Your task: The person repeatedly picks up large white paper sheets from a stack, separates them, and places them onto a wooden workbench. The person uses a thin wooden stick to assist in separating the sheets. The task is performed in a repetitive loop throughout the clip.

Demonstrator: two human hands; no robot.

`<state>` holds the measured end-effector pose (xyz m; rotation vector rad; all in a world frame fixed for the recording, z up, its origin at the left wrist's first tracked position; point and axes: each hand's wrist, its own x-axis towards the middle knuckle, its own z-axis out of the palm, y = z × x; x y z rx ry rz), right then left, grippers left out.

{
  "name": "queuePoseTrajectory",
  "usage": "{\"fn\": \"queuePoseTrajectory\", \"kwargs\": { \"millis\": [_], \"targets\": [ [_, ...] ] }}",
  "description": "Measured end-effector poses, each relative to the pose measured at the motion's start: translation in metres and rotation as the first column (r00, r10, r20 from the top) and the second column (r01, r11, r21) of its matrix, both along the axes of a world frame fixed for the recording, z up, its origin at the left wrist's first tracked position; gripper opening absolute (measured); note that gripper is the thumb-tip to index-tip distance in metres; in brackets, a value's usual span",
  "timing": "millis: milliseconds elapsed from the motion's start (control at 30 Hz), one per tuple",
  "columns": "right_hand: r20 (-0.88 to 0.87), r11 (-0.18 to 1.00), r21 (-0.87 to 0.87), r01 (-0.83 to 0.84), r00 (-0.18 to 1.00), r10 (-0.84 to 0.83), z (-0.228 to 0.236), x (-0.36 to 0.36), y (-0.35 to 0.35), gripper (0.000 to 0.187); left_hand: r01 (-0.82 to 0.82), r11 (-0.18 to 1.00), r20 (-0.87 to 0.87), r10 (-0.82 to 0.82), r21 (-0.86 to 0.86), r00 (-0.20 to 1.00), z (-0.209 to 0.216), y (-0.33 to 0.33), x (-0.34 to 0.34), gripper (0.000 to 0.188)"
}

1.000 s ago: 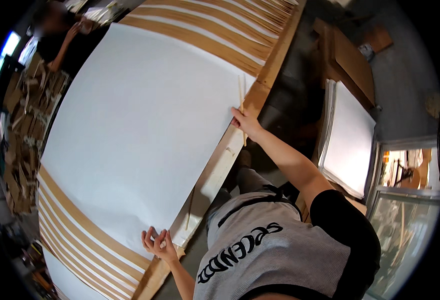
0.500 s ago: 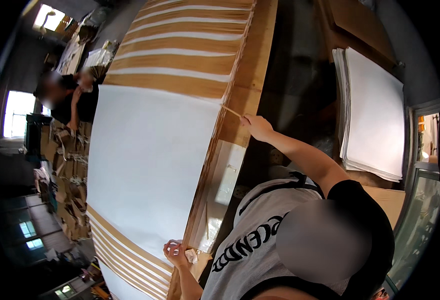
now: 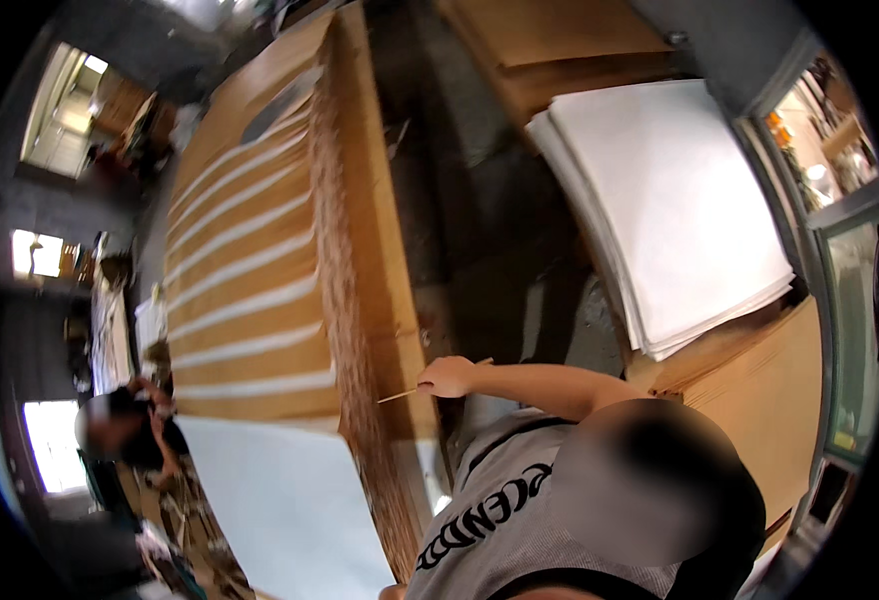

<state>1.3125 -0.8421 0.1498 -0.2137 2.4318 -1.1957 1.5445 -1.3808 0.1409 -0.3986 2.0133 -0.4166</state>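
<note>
Since a second ago the view has swung away to the right: the big white sheet (image 3: 280, 500) that filled the middle now sits at the lower left, and the right hand (image 3: 447, 377), which was stretched out over the wooden edge, is drawn in close to the body. That hand is closed in a loose pinch around a thin wooden stick (image 3: 430, 385), which lies nearly level, its pale tip pointing left over the light wooden rim of the tabletop (image 3: 380, 250). The left hand is barely in view at the bottom edge, so I cannot tell whether it is open or holding anything. The stick looks slender and light, easily snapped; held only by the fingertips, it could slip or twist if its tip catches the rim, and a sharp tip might score the sheet. A stack of white sheets (image 3: 670, 210) lies well apart to the right.
</note>
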Motion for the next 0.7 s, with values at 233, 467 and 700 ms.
{"fn": "queuePoseTrajectory", "kwargs": {
  "millis": [233,467,700],
  "targets": [
    [0.162,0.904,0.058,0.424,0.889,-0.427,-0.029,-0.024,0.15,0.031,-0.263,0.797,0.013,0.305,0.544,0.952,-0.095,0.209,-0.178,0.039],
    [0.12,0.564,0.108,0.819,0.553,-0.825,-0.051,-0.078,0.303,0.027,-0.554,0.052,0.403,0.63,0.831,0.664,-0.13,0.429,-0.395,0.037],
    [0.108,0.322,0.12,0.939,0.31,-0.945,-0.038,-0.147,0.416,0.025,-0.261,-0.121,0.287,0.363,0.958,0.886,-0.003,0.685,-0.593,0.026]
  ]
}}
